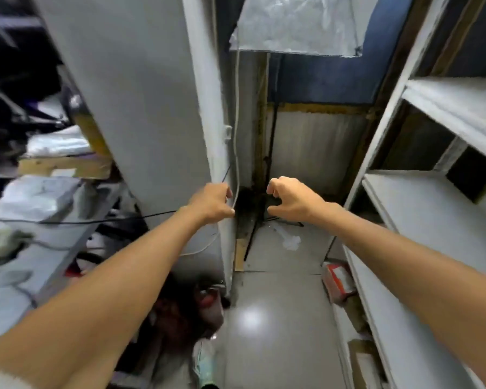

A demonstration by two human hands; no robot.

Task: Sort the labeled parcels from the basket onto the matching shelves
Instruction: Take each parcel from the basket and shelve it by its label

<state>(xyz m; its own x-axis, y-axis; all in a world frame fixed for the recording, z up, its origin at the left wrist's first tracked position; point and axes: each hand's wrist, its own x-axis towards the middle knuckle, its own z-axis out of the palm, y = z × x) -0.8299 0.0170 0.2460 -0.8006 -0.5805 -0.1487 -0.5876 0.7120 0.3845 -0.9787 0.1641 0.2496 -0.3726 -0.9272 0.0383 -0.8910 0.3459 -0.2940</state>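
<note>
White sheet metal makes up the tall panel [129, 102] that stands upright in the middle of the view, and everything else is placed from it. Both bare arms reach forward past its lower end.

The left hand [212, 202] hovers right at the panel's right edge, fingers half curled over the thumb with a gap between them. A white cable [237, 130] runs down that edge just beside the fingertips; whether they touch it cannot be told. A black wire [96, 221] crosses the panel's foot under the left wrist.

The right hand [291, 199] hangs in the air a little to the right of the panel, in the same claw shape, with nothing in it.

Left of the panel, pale plastic-wrapped parcels [37, 196] lie blurred on a rack [68, 167]; their labels cannot be read. Well to the right of the panel stands a white shelving unit [421, 209], its nearest boards bare. A red and white carton [338, 279] sits on the glossy floor [278, 318] at that unit's foot. Above and right of the panel's top hangs a clear plastic sheet [295, 26].
</note>
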